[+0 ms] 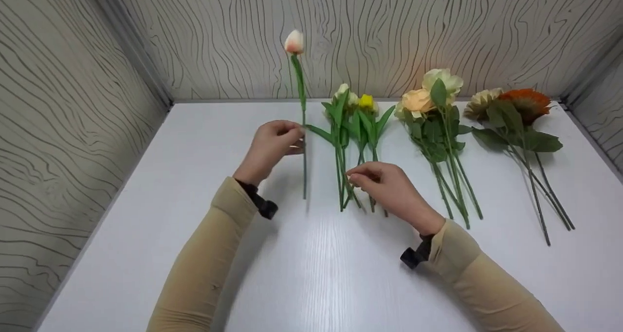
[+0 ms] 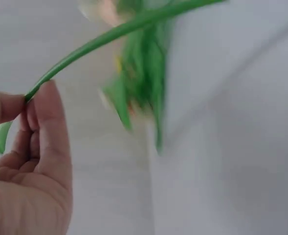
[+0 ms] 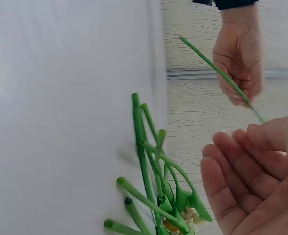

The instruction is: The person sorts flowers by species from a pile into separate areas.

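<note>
A white-and-pink tulip (image 1: 294,42) stands upright above the table, its thin green stem pinched between thumb and fingers of my left hand (image 1: 273,147). In the left wrist view the green stem (image 2: 109,35) bends away from the fingertips. My right hand (image 1: 389,188) hovers over the lower stems of a bunch of tulips (image 1: 340,142), white and yellow. Its fingers are loosely curved and hold nothing in the right wrist view, where the bunch's cut stems (image 3: 139,127) lie beside the hand.
Right of the tulips lies a bunch of peach and cream roses (image 1: 417,103). Farther right is a bunch with orange and cream blooms (image 1: 528,103). All lie on a white table (image 1: 311,268), with wood-patterned panels (image 1: 370,35) behind and at the sides.
</note>
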### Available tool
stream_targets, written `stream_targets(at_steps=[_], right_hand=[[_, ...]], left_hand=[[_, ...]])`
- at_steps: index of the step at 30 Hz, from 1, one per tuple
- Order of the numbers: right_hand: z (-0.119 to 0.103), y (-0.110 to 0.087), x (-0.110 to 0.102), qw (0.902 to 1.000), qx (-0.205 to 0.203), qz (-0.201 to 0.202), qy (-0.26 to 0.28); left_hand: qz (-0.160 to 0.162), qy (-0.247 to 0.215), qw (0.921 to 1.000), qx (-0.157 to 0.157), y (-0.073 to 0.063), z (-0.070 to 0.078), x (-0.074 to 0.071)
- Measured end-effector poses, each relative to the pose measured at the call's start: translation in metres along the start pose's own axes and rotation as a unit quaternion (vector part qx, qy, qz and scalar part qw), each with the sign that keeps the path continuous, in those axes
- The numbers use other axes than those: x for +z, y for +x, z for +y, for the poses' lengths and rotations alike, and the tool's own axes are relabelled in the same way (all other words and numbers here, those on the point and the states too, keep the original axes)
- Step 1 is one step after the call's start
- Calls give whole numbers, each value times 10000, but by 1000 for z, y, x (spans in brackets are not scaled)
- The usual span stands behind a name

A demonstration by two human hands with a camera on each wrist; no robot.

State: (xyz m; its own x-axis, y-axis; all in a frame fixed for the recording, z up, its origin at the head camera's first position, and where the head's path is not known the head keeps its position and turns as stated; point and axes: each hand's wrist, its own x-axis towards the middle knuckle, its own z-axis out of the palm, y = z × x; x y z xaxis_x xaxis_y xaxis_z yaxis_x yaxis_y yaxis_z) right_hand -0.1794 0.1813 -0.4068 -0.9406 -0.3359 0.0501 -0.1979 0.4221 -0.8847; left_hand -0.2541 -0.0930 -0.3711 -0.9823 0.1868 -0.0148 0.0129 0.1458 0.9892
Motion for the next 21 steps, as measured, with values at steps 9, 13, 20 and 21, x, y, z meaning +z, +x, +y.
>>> stream_targets(at_steps=[9,13,20,21], right_hand=[[-7,-7,0,9831,258,-335,1783],[-8,-8,3,9824,249,-242,1835],[-5,-8,0,9874,316,-169,1543],[-4,-8,-1,9884,344,-180,1469]], left_hand=[[-285,-1146,9900,772,-20,8,69],[-352,-1253,9876,880,-22,5,77],[-268,-1212,9860,1111,-16,6,80],[-232,-1190,9862,1124,-15,7,80]])
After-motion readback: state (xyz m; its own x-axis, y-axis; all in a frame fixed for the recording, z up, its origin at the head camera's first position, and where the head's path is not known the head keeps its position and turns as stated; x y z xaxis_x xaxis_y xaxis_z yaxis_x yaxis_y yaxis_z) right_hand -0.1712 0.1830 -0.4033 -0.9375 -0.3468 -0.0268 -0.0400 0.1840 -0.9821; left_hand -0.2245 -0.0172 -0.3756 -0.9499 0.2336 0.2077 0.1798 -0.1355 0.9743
